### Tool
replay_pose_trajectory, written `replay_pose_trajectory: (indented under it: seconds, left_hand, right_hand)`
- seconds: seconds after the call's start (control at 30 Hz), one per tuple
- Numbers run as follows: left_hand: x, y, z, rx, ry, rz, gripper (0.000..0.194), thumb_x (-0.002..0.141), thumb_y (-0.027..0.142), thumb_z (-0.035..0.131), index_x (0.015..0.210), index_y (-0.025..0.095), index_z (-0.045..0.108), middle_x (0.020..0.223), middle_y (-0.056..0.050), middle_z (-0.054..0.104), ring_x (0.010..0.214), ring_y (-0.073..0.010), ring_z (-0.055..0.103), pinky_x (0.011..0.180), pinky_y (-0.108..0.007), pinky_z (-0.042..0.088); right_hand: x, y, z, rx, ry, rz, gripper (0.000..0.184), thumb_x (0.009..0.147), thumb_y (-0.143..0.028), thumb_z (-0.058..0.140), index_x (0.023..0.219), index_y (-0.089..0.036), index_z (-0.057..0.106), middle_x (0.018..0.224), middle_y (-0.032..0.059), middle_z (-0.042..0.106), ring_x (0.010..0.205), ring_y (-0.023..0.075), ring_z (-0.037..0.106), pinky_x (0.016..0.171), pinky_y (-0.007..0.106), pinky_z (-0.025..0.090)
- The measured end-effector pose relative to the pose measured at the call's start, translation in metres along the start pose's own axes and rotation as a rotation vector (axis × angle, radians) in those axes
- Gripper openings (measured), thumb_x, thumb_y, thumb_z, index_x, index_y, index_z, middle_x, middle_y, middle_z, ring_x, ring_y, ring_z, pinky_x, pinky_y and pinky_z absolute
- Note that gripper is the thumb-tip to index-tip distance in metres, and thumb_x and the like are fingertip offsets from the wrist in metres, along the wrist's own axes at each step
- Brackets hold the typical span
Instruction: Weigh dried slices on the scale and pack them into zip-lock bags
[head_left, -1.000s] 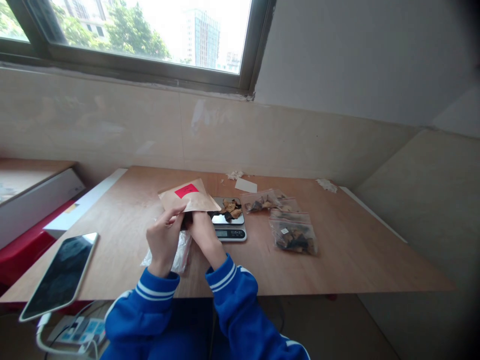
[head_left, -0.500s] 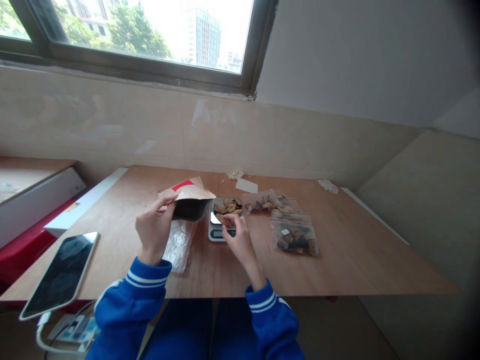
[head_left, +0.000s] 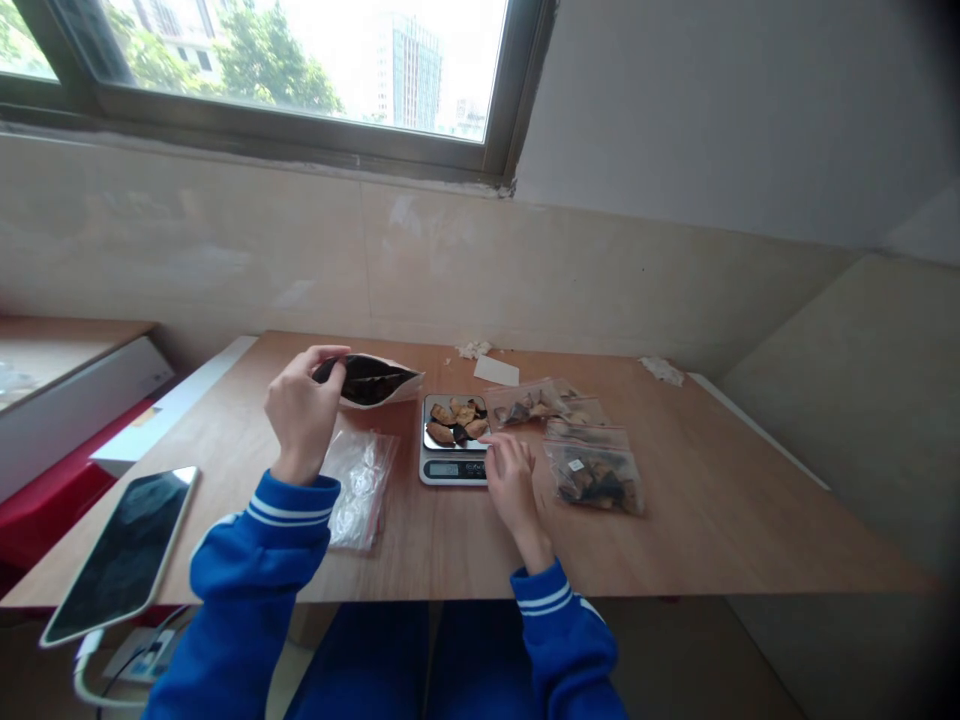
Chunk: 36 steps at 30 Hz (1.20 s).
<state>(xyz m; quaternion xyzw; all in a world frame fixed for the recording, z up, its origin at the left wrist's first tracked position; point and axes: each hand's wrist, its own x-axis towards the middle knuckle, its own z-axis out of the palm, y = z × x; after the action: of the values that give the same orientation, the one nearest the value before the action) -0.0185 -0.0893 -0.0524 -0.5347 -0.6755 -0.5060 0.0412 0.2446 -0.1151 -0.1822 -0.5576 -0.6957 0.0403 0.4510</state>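
My left hand (head_left: 301, 412) is raised over the table and pinches the rim of a brown paper pouch (head_left: 373, 380), whose open mouth shows a dark inside. A small digital kitchen scale (head_left: 454, 467) stands at the table's middle with dried brown pieces (head_left: 456, 421) piled on its pan. My right hand (head_left: 512, 478) rests just right of the scale, its fingers spread and nothing in them. Two clear zip bags of dried pieces lie to its right, the near bag (head_left: 595, 477) and the far bag (head_left: 538, 402). A stack of empty clear bags (head_left: 358, 486) lies below the pouch.
A phone (head_left: 118, 553) on a charging cable lies at the table's left front corner. White paper scraps (head_left: 495, 370) sit near the back wall. A white and red box (head_left: 79, 420) stands left of the wooden table (head_left: 720, 520). The window is above.
My right hand came out of the pouch, dropped pieces on the scale and moved to the scale's right side. My left hand lifted the pouch up and tipped it flatter.
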Motion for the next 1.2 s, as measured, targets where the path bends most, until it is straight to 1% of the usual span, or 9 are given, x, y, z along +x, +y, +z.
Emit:
replay_pose_trajectory:
  seconds: [0.13, 0.33, 0.43, 0.6, 0.9, 0.97, 1.07, 1.13, 1.2]
  left_hand:
    - [0.024, 0.0, 0.018, -0.139, 0.04, 0.083, 0.021, 0.087, 0.026, 0.052, 0.102, 0.02, 0.066, 0.102, -0.006, 0.068, 0.094, -0.0193, 0.064, 0.088, -0.033, 0.049]
    - [0.046, -0.016, 0.047, -0.21, 0.265, 0.053, 0.029, 0.092, 0.025, 0.045, 0.119, 0.014, 0.046, 0.129, -0.018, 0.045, 0.123, -0.0248, 0.047, 0.106, -0.044, 0.039]
    - [0.051, -0.025, 0.051, -0.204, 0.252, 0.114, 0.025, 0.092, 0.023, 0.043, 0.116, 0.015, 0.045, 0.13, -0.018, 0.039, 0.131, -0.0259, 0.038, 0.11, -0.046, 0.034]
    - [0.05, -0.027, 0.045, -0.154, 0.137, 0.133, 0.011, 0.086, 0.021, 0.051, 0.097, 0.017, 0.053, 0.117, -0.014, 0.045, 0.123, -0.0274, 0.043, 0.11, -0.046, 0.033]
    - [0.035, -0.014, 0.037, -0.102, 0.191, 0.114, 0.018, 0.082, 0.021, 0.057, 0.099, 0.015, 0.059, 0.118, -0.014, 0.048, 0.121, -0.0278, 0.045, 0.108, -0.044, 0.036]
    - [0.035, -0.013, 0.033, -0.07, 0.132, 0.109, 0.018, 0.082, 0.024, 0.057, 0.098, 0.016, 0.061, 0.113, -0.013, 0.053, 0.114, -0.027, 0.052, 0.104, -0.042, 0.041]
    - [0.031, -0.01, 0.019, 0.042, -0.022, 0.105, 0.019, 0.083, 0.031, 0.055, 0.093, 0.019, 0.066, 0.098, -0.009, 0.063, 0.098, -0.0254, 0.061, 0.093, -0.039, 0.046]
    - [0.024, -0.006, 0.006, 0.103, -0.089, 0.079, 0.021, 0.084, 0.037, 0.055, 0.091, 0.022, 0.069, 0.087, -0.005, 0.068, 0.087, -0.0239, 0.064, 0.081, -0.035, 0.049]
    - [0.012, -0.002, -0.007, 0.129, -0.141, 0.05, 0.022, 0.082, 0.042, 0.058, 0.088, 0.026, 0.071, 0.078, -0.002, 0.07, 0.077, -0.0221, 0.066, 0.067, -0.03, 0.047]
  right_hand:
    - [-0.023, 0.021, -0.007, -0.013, 0.051, 0.056, 0.025, 0.09, -0.016, 0.04, 0.094, -0.02, 0.065, 0.095, 0.0065, 0.065, 0.094, 0.0224, 0.055, 0.088, 0.038, 0.039]
    - [-0.036, 0.03, -0.01, -0.026, 0.069, 0.123, 0.028, 0.09, -0.016, 0.039, 0.092, -0.021, 0.066, 0.09, 0.0059, 0.063, 0.09, 0.0231, 0.055, 0.087, 0.04, 0.039]
    - [-0.037, 0.03, -0.01, -0.022, 0.065, 0.135, 0.028, 0.09, -0.016, 0.038, 0.09, -0.021, 0.066, 0.089, 0.0056, 0.062, 0.09, 0.0232, 0.055, 0.088, 0.04, 0.039]
    - [-0.037, 0.031, -0.01, -0.002, 0.059, 0.15, 0.028, 0.089, -0.015, 0.039, 0.087, -0.022, 0.066, 0.087, 0.0056, 0.062, 0.089, 0.0233, 0.055, 0.086, 0.04, 0.04]
    - [-0.039, 0.032, -0.01, 0.026, 0.06, 0.155, 0.029, 0.087, -0.014, 0.039, 0.087, -0.022, 0.067, 0.087, 0.0062, 0.062, 0.089, 0.0234, 0.057, 0.084, 0.039, 0.043]
    - [-0.039, 0.034, -0.009, 0.018, 0.059, 0.151, 0.029, 0.087, -0.014, 0.039, 0.087, -0.022, 0.067, 0.087, 0.0061, 0.062, 0.089, 0.0234, 0.057, 0.085, 0.04, 0.043]
    - [-0.038, 0.033, -0.01, 0.026, 0.071, 0.152, 0.028, 0.088, -0.015, 0.039, 0.089, -0.022, 0.066, 0.088, 0.0066, 0.062, 0.09, 0.0237, 0.058, 0.084, 0.041, 0.045]
    - [-0.037, 0.024, -0.013, 0.062, 0.088, 0.128, 0.027, 0.09, -0.015, 0.039, 0.091, -0.022, 0.065, 0.09, 0.0071, 0.062, 0.091, 0.0237, 0.058, 0.084, 0.041, 0.047]
    - [-0.035, 0.003, -0.018, 0.136, 0.094, 0.063, 0.027, 0.092, -0.014, 0.038, 0.096, -0.023, 0.064, 0.095, 0.0079, 0.064, 0.096, 0.0232, 0.059, 0.086, 0.041, 0.048]
